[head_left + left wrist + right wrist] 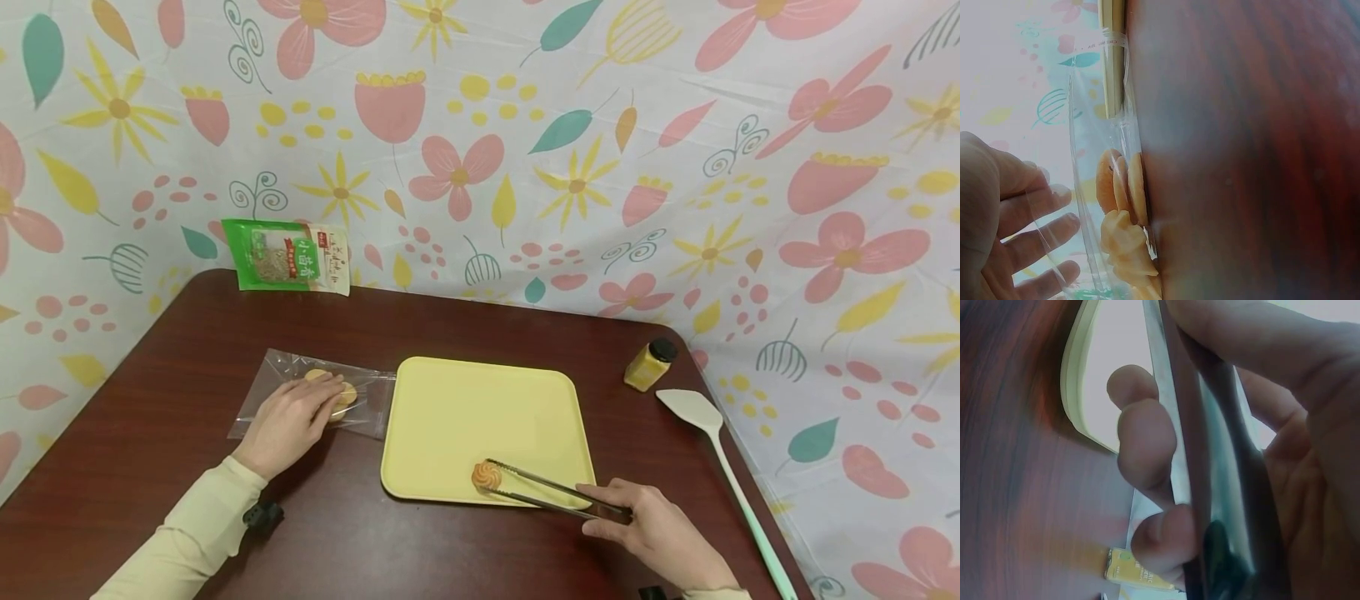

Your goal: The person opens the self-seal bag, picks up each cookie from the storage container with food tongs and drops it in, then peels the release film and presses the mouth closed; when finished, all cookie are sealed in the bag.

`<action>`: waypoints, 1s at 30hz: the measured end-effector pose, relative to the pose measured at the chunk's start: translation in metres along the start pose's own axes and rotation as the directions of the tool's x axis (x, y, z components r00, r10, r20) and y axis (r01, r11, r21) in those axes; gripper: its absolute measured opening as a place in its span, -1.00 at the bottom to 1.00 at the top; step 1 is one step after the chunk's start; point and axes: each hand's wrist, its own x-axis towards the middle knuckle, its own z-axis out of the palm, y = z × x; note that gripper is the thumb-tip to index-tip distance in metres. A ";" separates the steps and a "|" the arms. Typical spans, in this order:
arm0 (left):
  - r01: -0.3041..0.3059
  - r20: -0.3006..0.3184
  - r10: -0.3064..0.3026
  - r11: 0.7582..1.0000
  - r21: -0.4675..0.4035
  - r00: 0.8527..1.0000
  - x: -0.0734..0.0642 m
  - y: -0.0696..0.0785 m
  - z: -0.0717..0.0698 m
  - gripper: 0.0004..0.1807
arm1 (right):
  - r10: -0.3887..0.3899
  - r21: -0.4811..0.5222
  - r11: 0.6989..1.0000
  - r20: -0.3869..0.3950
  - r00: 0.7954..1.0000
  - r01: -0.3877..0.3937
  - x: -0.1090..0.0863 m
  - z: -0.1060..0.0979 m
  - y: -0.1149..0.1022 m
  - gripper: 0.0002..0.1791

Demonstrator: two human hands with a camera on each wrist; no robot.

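My right hand (656, 525) grips metal tongs (547, 479), with thumb and fingers curled round the handle in the right wrist view. The tongs' tips are at either side of a swirled golden cookie (487, 476), over the near edge of a yellow tray (480, 417). On the left, my left hand (292, 421) touches a clear plastic bag (258, 396) that lies on the table against the tray's left side. Its fingers (1041, 240) are loosely extended at the film. Inside the bag are several cookies (1125, 244), some round and flat, others swirled.
A green packet (288, 257) leans on the patterned cloth (465, 108) at the back left. Right of the tray stand a yellow jar with a black lid (650, 365) and a white spatula with a green handle (716, 446). The table (397, 550) is dark reddish wood.
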 end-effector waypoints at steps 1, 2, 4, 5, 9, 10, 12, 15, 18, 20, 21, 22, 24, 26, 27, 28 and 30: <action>-0.001 0.000 0.001 1.000 0.001 1.000 0.000 0.000 0.000 -0.71 | -0.004 0.001 1.000 -0.002 1.000 0.004 0.000 0.000 0.000 -0.51; -0.002 0.000 0.002 1.000 0.002 1.000 0.000 0.000 0.000 -0.71 | -0.005 -0.001 1.000 -0.005 1.000 0.005 0.000 0.000 0.000 -0.51; -0.002 0.001 0.002 1.000 0.003 1.000 0.000 -0.001 0.000 -0.71 | -0.006 -0.006 1.000 -0.008 1.000 0.006 0.001 0.001 0.000 -0.51; -0.001 0.002 0.001 1.000 0.003 1.000 0.000 -0.001 0.000 -0.71 | -0.005 -0.010 1.000 -0.011 1.000 0.005 0.001 0.001 0.000 -0.51; 0.005 0.003 -0.005 1.000 0.004 1.000 -0.001 -0.002 0.001 -0.70 | -0.010 -0.025 1.000 -0.026 1.000 0.009 0.001 0.001 0.000 -0.52; 0.006 0.002 -0.006 1.000 0.005 1.000 -0.001 -0.002 0.001 -0.70 | -0.015 -0.027 1.000 -0.029 0.999 0.014 0.001 0.001 0.000 -0.52; 0.007 -0.001 -0.007 1.000 0.007 1.000 -0.001 -0.003 0.001 -0.69 | -0.024 -0.033 0.999 -0.036 0.999 0.023 0.002 0.001 -0.001 -0.52; 0.006 -0.004 -0.006 1.000 0.009 1.000 -0.001 -0.003 0.001 -0.69 | -0.026 -0.044 0.999 -0.041 0.999 0.024 0.003 0.002 -0.001 -0.51; 0.009 -0.001 -0.009 1.000 0.010 1.000 -0.001 -0.003 0.001 -0.69 | -0.022 -0.056 0.998 -0.042 0.999 0.019 0.005 0.002 -0.001 -0.52; 0.012 0.002 -0.012 1.000 0.011 1.000 -0.001 -0.002 0.001 -0.68 | -0.025 -0.066 0.998 -0.046 0.999 0.022 0.006 0.002 -0.001 -0.52; 0.014 0.004 -0.014 1.000 0.011 1.000 -0.001 -0.002 0.001 -0.68 | -0.027 -0.071 0.997 -0.050 0.998 0.024 0.007 0.001 -0.002 -0.52; 0.015 0.006 -0.015 1.000 0.011 1.000 -0.001 -0.003 0.001 -0.68 | -0.031 -0.077 0.997 -0.055 0.998 0.027 0.008 0.001 -0.002 -0.53; 0.015 0.008 -0.015 1.000 0.013 1.000 -0.001 -0.003 0.001 -0.68 | -0.041 -0.090 0.995 -0.069 0.997 0.034 0.010 0.001 -0.002 -0.54; 0.014 0.007 -0.014 1.000 0.013 1.000 -0.001 -0.003 0.001 -0.67 | -0.052 -0.100 0.994 -0.086 0.995 0.043 0.012 0.001 -0.003 -0.55; 0.012 0.007 -0.012 1.000 0.013 1.000 -0.001 -0.002 0.001 -0.68 | -0.059 -0.103 0.993 -0.093 0.994 0.050 0.013 0.001 -0.004 -0.55; 0.010 0.005 -0.011 1.000 0.013 1.000 -0.001 -0.002 0.001 -0.68 | -0.068 -0.107 0.993 -0.099 0.993 0.057 0.014 0.001 -0.004 -0.56; 0.008 0.001 -0.008 1.000 0.014 1.000 0.000 -0.002 0.001 -0.68 | -0.088 -0.118 0.990 -0.112 0.990 0.075 0.017 0.001 -0.005 -0.57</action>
